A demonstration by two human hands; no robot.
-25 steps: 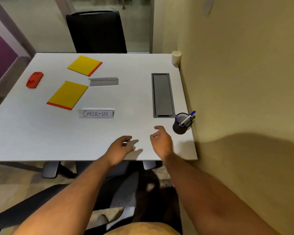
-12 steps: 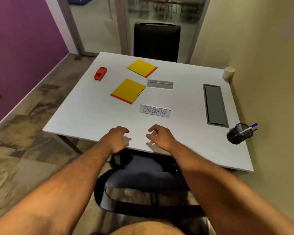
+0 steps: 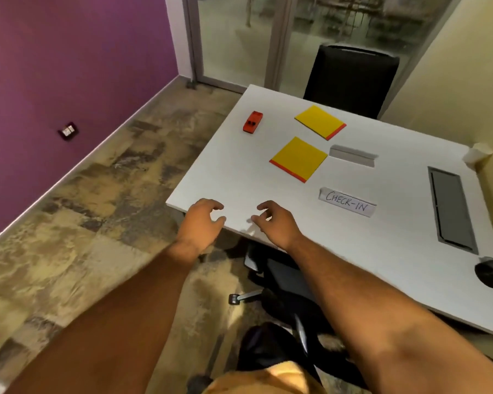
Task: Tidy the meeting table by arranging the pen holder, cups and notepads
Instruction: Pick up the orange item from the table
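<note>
Both hands [image 3: 236, 223] loosely curled, nothing held, at counter [image 3: 239, 177] edge.
Notepads [image 3: 299, 158] beyond the hands: judged light, flat, best pinched by an edge.

table [image 3: 239, 177]: smooth matt white | notepads [image 3: 299, 158]: matt yellow paper | cup [image 3: 478, 156]: paper | floor [image 3: 97, 223]: mottled stone
</note>
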